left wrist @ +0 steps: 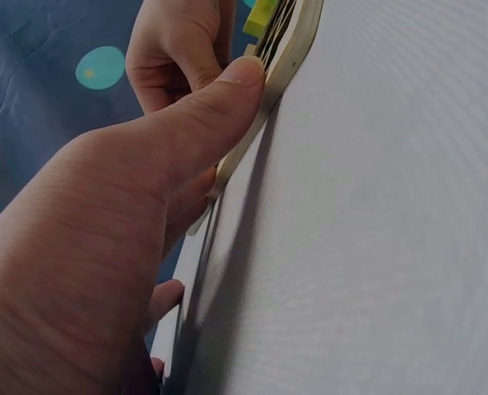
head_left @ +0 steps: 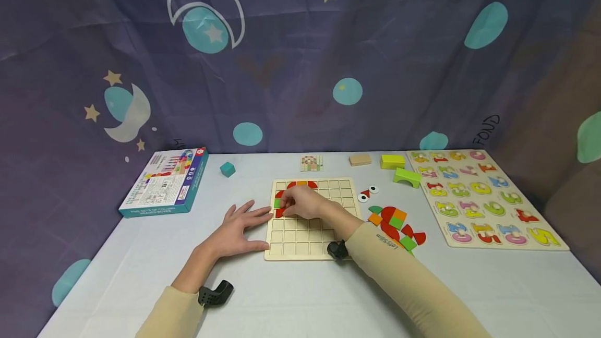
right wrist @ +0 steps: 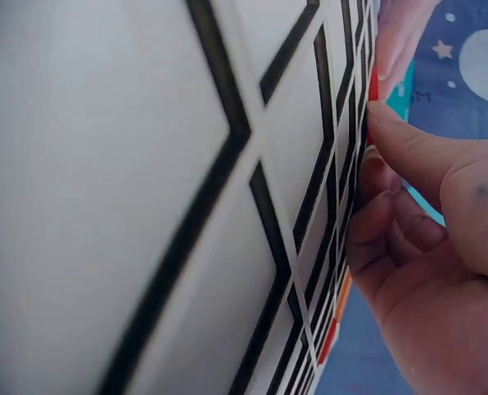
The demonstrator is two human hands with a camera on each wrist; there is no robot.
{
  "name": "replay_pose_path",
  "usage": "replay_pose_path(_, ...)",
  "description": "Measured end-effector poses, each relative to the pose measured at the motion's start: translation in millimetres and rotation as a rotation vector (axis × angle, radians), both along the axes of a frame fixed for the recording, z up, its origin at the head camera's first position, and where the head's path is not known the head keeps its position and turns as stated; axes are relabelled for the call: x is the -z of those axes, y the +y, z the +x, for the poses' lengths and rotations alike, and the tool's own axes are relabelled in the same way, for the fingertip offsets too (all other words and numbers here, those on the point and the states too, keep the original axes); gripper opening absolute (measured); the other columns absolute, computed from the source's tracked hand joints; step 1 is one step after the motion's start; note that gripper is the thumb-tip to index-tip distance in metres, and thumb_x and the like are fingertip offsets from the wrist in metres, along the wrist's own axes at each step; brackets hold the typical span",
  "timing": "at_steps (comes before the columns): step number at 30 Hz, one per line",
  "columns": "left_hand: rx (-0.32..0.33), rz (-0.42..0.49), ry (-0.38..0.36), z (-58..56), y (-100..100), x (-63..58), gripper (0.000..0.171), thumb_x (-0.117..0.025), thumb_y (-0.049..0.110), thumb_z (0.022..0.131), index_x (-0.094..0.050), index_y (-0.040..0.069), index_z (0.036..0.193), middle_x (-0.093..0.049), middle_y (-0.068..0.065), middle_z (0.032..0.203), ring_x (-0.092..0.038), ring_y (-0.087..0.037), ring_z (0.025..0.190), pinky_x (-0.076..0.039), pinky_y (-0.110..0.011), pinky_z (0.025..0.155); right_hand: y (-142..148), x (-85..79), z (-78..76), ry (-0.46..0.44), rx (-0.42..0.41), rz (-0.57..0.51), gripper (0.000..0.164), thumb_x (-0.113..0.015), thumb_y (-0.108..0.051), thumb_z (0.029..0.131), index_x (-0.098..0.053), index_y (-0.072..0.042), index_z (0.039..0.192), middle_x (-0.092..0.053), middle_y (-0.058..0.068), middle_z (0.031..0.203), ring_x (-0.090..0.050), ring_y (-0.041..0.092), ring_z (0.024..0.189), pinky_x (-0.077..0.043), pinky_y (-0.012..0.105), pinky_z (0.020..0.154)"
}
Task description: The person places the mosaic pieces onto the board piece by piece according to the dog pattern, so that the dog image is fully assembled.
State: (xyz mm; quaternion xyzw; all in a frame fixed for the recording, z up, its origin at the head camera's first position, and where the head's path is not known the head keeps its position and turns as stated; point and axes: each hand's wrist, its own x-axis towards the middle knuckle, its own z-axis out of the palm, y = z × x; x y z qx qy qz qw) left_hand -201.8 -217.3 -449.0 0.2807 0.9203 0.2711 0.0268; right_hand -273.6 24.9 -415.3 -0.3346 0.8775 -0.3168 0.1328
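Observation:
A wooden grid board (head_left: 310, 236) lies flat on the white table, with red, orange and green pieces in its upper left cells. My left hand (head_left: 241, 230) has its fingers spread, and its fingertips and thumb touch the board's left edge; the left wrist view shows the thumb (left wrist: 202, 107) against that edge. Over the board's left columns, my right hand (head_left: 305, 203) pinches a red piece (head_left: 279, 213) low at the grid. In the right wrist view the thumb rests on the red piece (right wrist: 373, 86), and the other fingers are curled. The fingers partly hide nearby cells.
Loose red, green and orange pieces (head_left: 389, 229) lie right of the board, with two eye pieces (head_left: 368, 193) above them. A pattern card (head_left: 312, 163), wooden blocks (head_left: 392, 161) and a teal cube (head_left: 227, 169) sit behind. A box (head_left: 164, 181) is left, a number puzzle (head_left: 483, 197) right.

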Motion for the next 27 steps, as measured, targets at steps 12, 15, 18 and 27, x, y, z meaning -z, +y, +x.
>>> replay_pose_path(12, 0.006, 0.004, 0.003, -0.2, -0.5, -0.3, 0.078, -0.080, 0.055, 0.080, -0.059, 0.016, 0.144, -0.046, 0.004, 0.154, -0.018, -0.039, 0.150, 0.000, -0.071, 0.112, -5.9, -2.4, 0.7, 0.041, -0.035, 0.035, 0.006, -0.073, -0.002, 0.091, -0.072, -0.007, 0.095, -0.063, -0.004, 0.081, -0.056, 0.009, 0.075, -0.048, 0.023, 0.071)
replay_pose_path(15, 0.004, 0.003, 0.000, -0.1, -0.1, -0.4, 0.078, -0.080, 0.055, 0.080, -0.059, 0.016, 0.144, -0.046, 0.004, 0.154, -0.018, -0.039, 0.150, 0.000, -0.071, 0.112, -2.8, -3.6, -0.1, 0.031, -0.037, 0.013, 0.007, -0.073, -0.001, 0.091, -0.072, -0.006, 0.096, -0.064, -0.003, 0.083, -0.057, 0.009, 0.076, -0.049, 0.023, 0.073)
replay_pose_path(18, -0.005, -0.003, -0.011, 0.4, 0.5, -0.5, 0.078, -0.080, 0.057, 0.080, -0.059, 0.017, 0.144, -0.045, 0.005, 0.155, -0.017, -0.038, 0.151, 0.001, -0.070, 0.112, 4.8, -7.0, -1.6, 0.020, -0.025, -0.016, 0.009, -0.074, -0.001, 0.091, -0.071, -0.004, 0.098, -0.065, -0.002, 0.085, -0.058, 0.008, 0.078, -0.049, 0.023, 0.074)
replay_pose_path(27, -0.020, -0.016, -0.020, 0.4, 1.9, -0.3, 0.080, -0.079, 0.058, 0.079, -0.058, 0.018, 0.145, -0.044, 0.005, 0.155, -0.016, -0.037, 0.151, 0.001, -0.069, 0.113, 49.2, -24.9, -8.5, -0.013, 0.033, -0.113, 0.017, -0.073, -0.003, 0.092, -0.070, 0.003, 0.108, -0.066, 0.002, 0.089, -0.059, 0.015, 0.080, -0.051, 0.029, 0.074)
